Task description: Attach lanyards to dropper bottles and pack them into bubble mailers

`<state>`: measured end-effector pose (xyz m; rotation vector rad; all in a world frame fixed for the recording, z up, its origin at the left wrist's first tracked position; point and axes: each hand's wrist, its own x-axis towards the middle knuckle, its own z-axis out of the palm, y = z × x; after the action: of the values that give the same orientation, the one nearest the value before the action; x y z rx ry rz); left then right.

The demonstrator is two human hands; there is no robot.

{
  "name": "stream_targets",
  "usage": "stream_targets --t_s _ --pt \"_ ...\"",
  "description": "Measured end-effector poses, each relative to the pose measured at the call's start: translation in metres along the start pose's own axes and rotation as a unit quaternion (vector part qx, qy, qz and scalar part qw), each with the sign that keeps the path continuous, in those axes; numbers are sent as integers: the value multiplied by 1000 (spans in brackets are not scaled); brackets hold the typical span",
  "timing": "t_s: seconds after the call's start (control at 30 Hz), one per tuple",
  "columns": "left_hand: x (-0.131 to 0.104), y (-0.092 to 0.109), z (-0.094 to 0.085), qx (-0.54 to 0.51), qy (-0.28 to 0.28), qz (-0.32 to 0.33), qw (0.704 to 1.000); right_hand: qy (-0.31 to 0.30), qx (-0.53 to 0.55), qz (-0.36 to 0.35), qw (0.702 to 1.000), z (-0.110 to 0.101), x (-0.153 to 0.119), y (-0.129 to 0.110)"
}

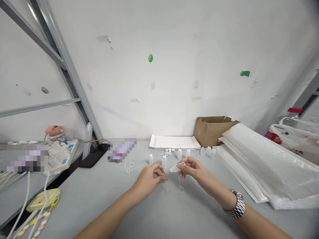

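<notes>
My right hand (190, 168) is closed around a small translucent white bottle (174, 167), which lies tilted with its narrow end to the left. Below that hand a thin white strap (179, 181) ends in a ring; whether it hangs or rests on the table I cannot tell. My left hand (152, 176) pinches another thin white ring strap (163, 184), its loop pointing down toward the table. Just beyond the hands stand several upright bottles (163, 160) with thin tips. Small white caps (169, 152) lie behind them, and loose ring straps (129, 168) are at the left.
Bottles without tips (208, 152) cluster at the right, before an open cardboard box (211, 131). A flat white tray (174, 142) lies against the wall. Bubble-wrap sheets (271, 166) cover the right side. A black phone-like slab (93, 156) and power strips (63, 157) are at left.
</notes>
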<state>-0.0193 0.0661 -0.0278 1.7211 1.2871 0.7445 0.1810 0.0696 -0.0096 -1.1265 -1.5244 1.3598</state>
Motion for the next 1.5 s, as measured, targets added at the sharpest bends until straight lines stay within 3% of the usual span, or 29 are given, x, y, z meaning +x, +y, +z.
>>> stream_targets --t_s 0.1,0.3,0.6,0.73,0.83,0.93,1.1,1.3,1.5 --pt "1 0 -4 -3 1 3 1000 3 7 0 1000 0 0 1" --pt "0 -9 3 108 -79 58 989 6 35 14 999 4 0 0" --pt "2 -11 3 104 -38 65 992 11 49 6 999 7 0 3" --pt "3 -7 2 -13 13 11 1000 14 60 0 998 8 -1 1" --pt "4 -3 4 -127 67 -22 989 -24 68 -10 997 11 0 4" --pt "4 -1 5 -170 65 -29 983 -38 45 -12 998 17 0 9" --pt "1 -1 3 -331 45 -68 940 25 -34 -38 998 23 0 18" --pt "-1 0 2 -400 43 -78 912 73 -104 -86 988 26 -4 21" --pt "-3 3 6 -452 83 -94 883 129 -236 -159 950 31 -11 24"
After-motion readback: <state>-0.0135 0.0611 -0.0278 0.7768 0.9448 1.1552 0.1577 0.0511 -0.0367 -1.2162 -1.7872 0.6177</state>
